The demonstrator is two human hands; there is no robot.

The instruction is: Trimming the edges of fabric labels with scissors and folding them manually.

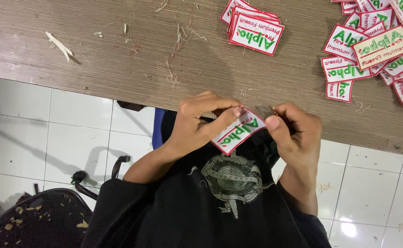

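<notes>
My left hand [200, 120] pinches a white embroidered patch [238, 132] with a red border and green lettering, held just below the table edge over my dark shirt. My right hand [292, 133] is closed on a small pair of metal snips [264, 111], whose blades touch the patch's upper edge. The rest of the tool is hidden in my fingers.
A wooden table [119, 59] carries a neat stack of matching patches [254, 27] at top centre and a loose pile of patches [380, 46] at the right. Thread clippings [174, 50] litter the wood. A black chair [36, 216] stands at lower left on the white tiled floor [64, 133].
</notes>
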